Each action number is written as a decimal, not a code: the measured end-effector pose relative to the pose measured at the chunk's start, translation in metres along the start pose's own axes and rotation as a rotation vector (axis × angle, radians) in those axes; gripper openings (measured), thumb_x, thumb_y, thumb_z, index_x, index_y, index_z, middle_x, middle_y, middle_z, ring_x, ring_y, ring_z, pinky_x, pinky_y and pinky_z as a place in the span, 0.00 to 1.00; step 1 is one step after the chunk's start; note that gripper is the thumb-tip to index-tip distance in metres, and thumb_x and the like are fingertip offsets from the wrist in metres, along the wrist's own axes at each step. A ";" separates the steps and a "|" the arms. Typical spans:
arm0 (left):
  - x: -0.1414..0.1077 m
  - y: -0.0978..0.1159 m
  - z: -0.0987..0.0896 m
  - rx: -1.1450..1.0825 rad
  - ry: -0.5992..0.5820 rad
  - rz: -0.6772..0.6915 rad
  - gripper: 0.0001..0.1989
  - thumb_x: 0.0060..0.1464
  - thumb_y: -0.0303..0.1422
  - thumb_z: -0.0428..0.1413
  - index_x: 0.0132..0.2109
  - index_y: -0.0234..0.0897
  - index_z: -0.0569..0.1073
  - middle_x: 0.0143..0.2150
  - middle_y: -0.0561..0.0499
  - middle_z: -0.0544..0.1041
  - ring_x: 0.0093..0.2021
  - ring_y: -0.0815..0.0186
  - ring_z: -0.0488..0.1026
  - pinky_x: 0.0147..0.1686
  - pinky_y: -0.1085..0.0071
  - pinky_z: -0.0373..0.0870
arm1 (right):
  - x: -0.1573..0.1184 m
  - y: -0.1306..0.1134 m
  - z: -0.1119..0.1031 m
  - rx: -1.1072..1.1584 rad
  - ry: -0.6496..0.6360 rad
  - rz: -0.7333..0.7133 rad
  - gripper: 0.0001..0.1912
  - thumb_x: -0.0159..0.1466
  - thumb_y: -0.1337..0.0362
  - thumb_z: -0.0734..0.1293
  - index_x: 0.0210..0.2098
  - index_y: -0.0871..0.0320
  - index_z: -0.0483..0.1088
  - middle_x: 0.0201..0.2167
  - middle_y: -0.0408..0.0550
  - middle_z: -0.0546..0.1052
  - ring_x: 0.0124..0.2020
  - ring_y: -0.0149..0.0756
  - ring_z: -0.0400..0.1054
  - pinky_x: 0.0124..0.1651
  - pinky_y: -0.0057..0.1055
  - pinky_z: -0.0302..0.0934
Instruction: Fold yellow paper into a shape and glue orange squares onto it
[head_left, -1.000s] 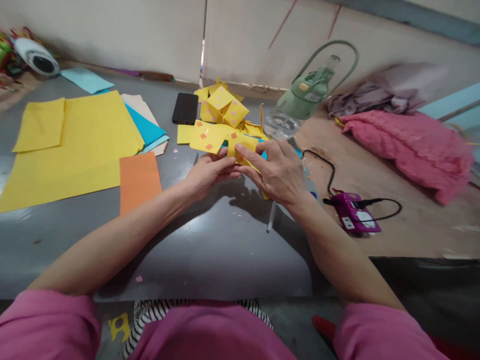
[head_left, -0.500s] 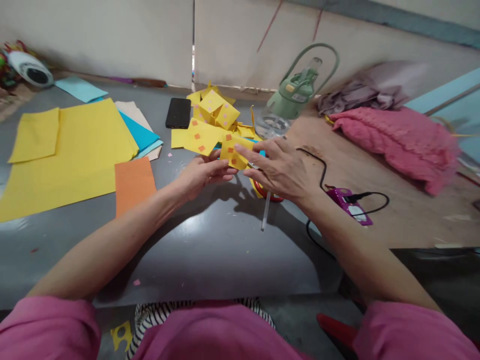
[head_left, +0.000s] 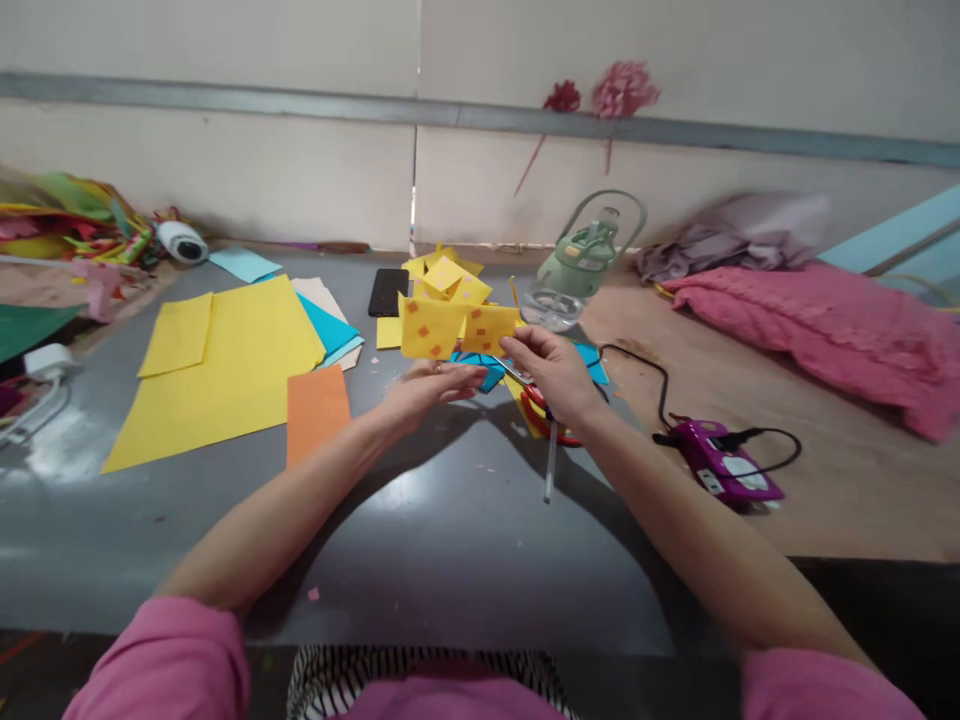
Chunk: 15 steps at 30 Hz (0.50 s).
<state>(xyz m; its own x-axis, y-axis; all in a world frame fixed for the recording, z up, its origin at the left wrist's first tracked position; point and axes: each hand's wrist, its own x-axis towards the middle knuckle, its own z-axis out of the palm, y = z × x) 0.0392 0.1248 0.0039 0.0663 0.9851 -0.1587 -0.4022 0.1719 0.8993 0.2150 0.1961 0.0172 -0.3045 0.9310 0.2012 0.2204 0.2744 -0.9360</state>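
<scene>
A folded piece of yellow paper with orange squares (head_left: 431, 330) stands upright over the middle of the table. My right hand (head_left: 553, 372) pinches its right end between thumb and fingers. Below its lower edge lies my left hand (head_left: 431, 392), fingers stretched out and held together, palm partly hidden; whether it touches the paper I cannot tell. Under my right hand are red-handled scissors (head_left: 534, 408), partly covered, and a clear stick (head_left: 551, 465). Behind the paper rises a heap of yellow pieces with pink dots (head_left: 450, 278). Blue paper (head_left: 487, 372) shows beneath.
A black phone (head_left: 388, 292) and a green-topped bottle (head_left: 574, 270) stand beyond my hands. Large yellow sheets (head_left: 217, 390) and an orange sheet (head_left: 319, 412) lie left. Rightward are a purple power strip (head_left: 724, 460) with black cable and pink cloth (head_left: 810, 330).
My right hand has gone from spread over the paper to pinching its right end. The spotted paper is now more upright. My view has tilted up, showing more wall.
</scene>
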 end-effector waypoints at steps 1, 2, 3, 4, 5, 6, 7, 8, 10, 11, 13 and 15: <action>0.001 0.001 -0.004 0.020 0.011 -0.018 0.17 0.55 0.30 0.65 0.51 0.35 0.73 0.42 0.44 0.83 0.41 0.66 0.80 0.50 0.66 0.74 | 0.007 0.001 -0.002 -0.006 0.024 0.009 0.19 0.58 0.46 0.71 0.32 0.55 0.70 0.27 0.39 0.71 0.26 0.28 0.61 0.30 0.27 0.58; 0.003 0.002 -0.007 0.045 0.010 -0.043 0.17 0.55 0.31 0.64 0.51 0.35 0.73 0.43 0.44 0.83 0.40 0.67 0.80 0.49 0.66 0.74 | 0.015 0.002 -0.004 -0.018 0.046 0.024 0.18 0.59 0.47 0.71 0.32 0.56 0.70 0.27 0.40 0.72 0.27 0.28 0.61 0.30 0.27 0.58; 0.004 0.003 -0.011 0.076 -0.009 -0.073 0.17 0.56 0.32 0.64 0.51 0.36 0.72 0.43 0.44 0.82 0.39 0.68 0.80 0.48 0.67 0.75 | 0.024 0.004 -0.006 -0.036 0.067 0.045 0.16 0.60 0.49 0.71 0.33 0.56 0.71 0.28 0.40 0.72 0.27 0.28 0.62 0.31 0.26 0.60; 0.006 0.003 -0.014 0.112 -0.048 -0.105 0.16 0.56 0.33 0.64 0.51 0.36 0.73 0.43 0.43 0.82 0.39 0.68 0.80 0.47 0.67 0.75 | 0.033 0.006 -0.007 -0.058 0.085 0.072 0.15 0.62 0.51 0.71 0.34 0.56 0.71 0.29 0.41 0.74 0.29 0.28 0.64 0.32 0.26 0.61; 0.007 0.003 -0.016 0.149 -0.096 -0.135 0.15 0.57 0.33 0.64 0.49 0.35 0.73 0.43 0.43 0.82 0.39 0.68 0.80 0.47 0.67 0.75 | 0.043 0.009 -0.008 -0.083 0.097 0.107 0.13 0.63 0.53 0.71 0.35 0.57 0.72 0.31 0.43 0.75 0.31 0.30 0.66 0.34 0.27 0.63; 0.007 0.002 -0.018 0.183 -0.139 -0.160 0.14 0.57 0.34 0.64 0.48 0.35 0.74 0.43 0.42 0.82 0.39 0.68 0.80 0.47 0.67 0.75 | 0.052 0.012 -0.007 -0.112 0.108 0.147 0.12 0.65 0.55 0.70 0.37 0.58 0.73 0.34 0.45 0.76 0.34 0.31 0.69 0.37 0.28 0.66; 0.007 0.002 -0.018 0.211 -0.172 -0.183 0.13 0.56 0.35 0.64 0.46 0.35 0.75 0.43 0.42 0.82 0.39 0.68 0.80 0.47 0.67 0.75 | 0.061 0.016 -0.006 -0.138 0.110 0.192 0.12 0.67 0.56 0.69 0.42 0.59 0.73 0.39 0.47 0.77 0.38 0.34 0.71 0.41 0.32 0.69; 0.007 0.001 -0.019 0.231 -0.194 -0.202 0.13 0.55 0.35 0.65 0.45 0.35 0.76 0.43 0.42 0.82 0.39 0.67 0.80 0.46 0.67 0.75 | 0.069 0.019 -0.004 -0.161 0.107 0.239 0.14 0.68 0.57 0.69 0.48 0.60 0.73 0.45 0.50 0.77 0.43 0.37 0.73 0.45 0.37 0.70; 0.006 -0.001 -0.018 0.259 -0.229 -0.226 0.13 0.54 0.36 0.66 0.44 0.35 0.77 0.42 0.41 0.82 0.39 0.66 0.80 0.45 0.67 0.75 | 0.081 0.027 0.000 -0.194 0.103 0.318 0.19 0.69 0.57 0.67 0.56 0.59 0.69 0.54 0.53 0.74 0.50 0.42 0.73 0.50 0.45 0.71; 0.006 -0.001 -0.017 0.270 -0.247 -0.235 0.14 0.54 0.37 0.66 0.44 0.36 0.77 0.42 0.41 0.83 0.39 0.66 0.80 0.45 0.68 0.75 | 0.085 0.030 0.003 -0.204 0.101 0.348 0.21 0.69 0.56 0.67 0.58 0.58 0.68 0.56 0.53 0.73 0.51 0.43 0.72 0.51 0.47 0.71; 0.007 -0.003 -0.017 0.285 -0.280 -0.247 0.14 0.53 0.37 0.66 0.44 0.36 0.77 0.43 0.41 0.83 0.39 0.66 0.80 0.45 0.68 0.75 | 0.091 0.035 0.006 -0.218 0.092 0.386 0.21 0.69 0.56 0.67 0.58 0.58 0.69 0.56 0.53 0.73 0.51 0.43 0.72 0.52 0.47 0.70; 0.008 -0.004 -0.017 0.290 -0.308 -0.252 0.14 0.53 0.37 0.66 0.44 0.36 0.77 0.43 0.40 0.83 0.38 0.67 0.80 0.45 0.68 0.75 | 0.095 0.038 0.006 -0.225 0.076 0.392 0.20 0.69 0.56 0.67 0.58 0.58 0.69 0.56 0.53 0.73 0.51 0.43 0.72 0.52 0.46 0.70</action>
<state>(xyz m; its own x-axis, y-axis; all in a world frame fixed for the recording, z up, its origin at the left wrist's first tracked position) 0.0253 0.1318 -0.0079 0.4136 0.8605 -0.2975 -0.0705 0.3560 0.9318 0.1890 0.2931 -0.0016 -0.0906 0.9877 -0.1276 0.5034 -0.0651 -0.8616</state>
